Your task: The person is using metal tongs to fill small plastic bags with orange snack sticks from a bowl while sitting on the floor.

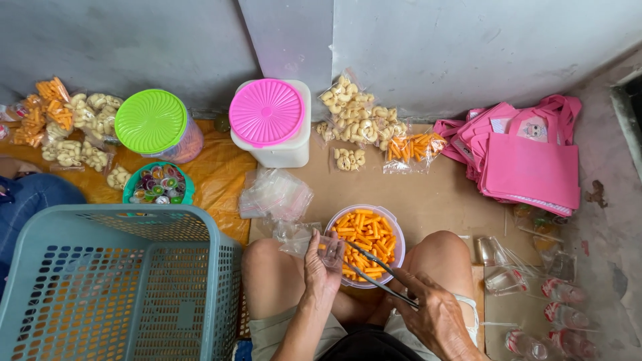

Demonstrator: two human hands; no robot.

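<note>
Tongs (pixel 378 271), long thin metal ones clenched in your right hand (pixel 435 314), slanted up-left over the clear bowl of orange snack sticks (pixel 366 234); your left hand (pixel 321 267), nearer, gripped a small clear bag (pixel 314 244) beside the tips

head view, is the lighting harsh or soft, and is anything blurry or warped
Head view: soft, even daylight with only faint shadows; mild glare on the pink lid and green lid; the left hand, tongs and bowl of orange snack sticks are sharp; wide-lens bending shows at the edges, as on the grey basket.
</note>
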